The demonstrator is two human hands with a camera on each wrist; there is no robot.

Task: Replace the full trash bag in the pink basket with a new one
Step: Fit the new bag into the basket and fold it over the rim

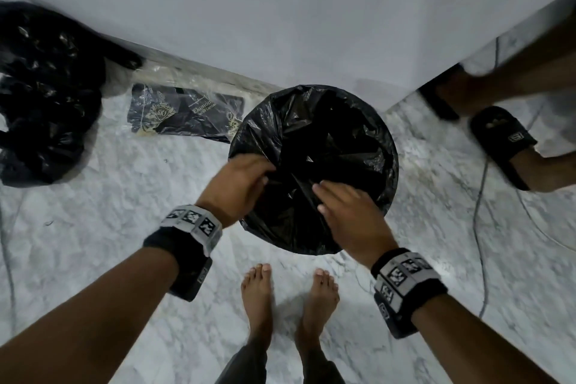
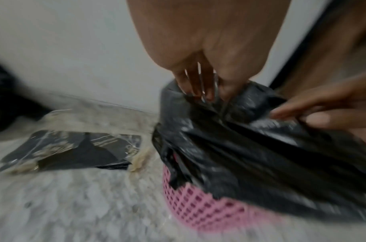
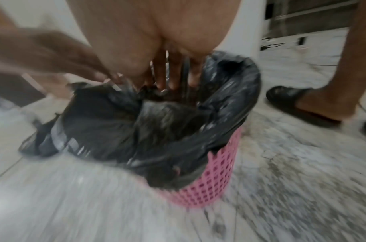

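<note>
A new black trash bag (image 1: 330, 140) lines the pink lattice basket (image 3: 209, 185), its film draped over the rim and hiding the basket in the head view. My left hand (image 1: 246, 178) pinches the bag's edge at the left of the rim, fingers (image 2: 200, 88) curled into the film. My right hand (image 1: 343, 206) lies on the near side of the bag, its straight fingers (image 3: 173, 78) pointing down into the opening and touching the film. The full black trash bag (image 1: 43, 93) sits tied on the floor at the far left by the wall.
A flat pack of black bags (image 1: 184, 112) lies on the marble floor between the full bag and the basket. Another person's feet in black slides (image 1: 501, 143) stand right of the basket, beside a thin cable (image 1: 480, 212). My bare feet (image 1: 290, 299) are just before the basket.
</note>
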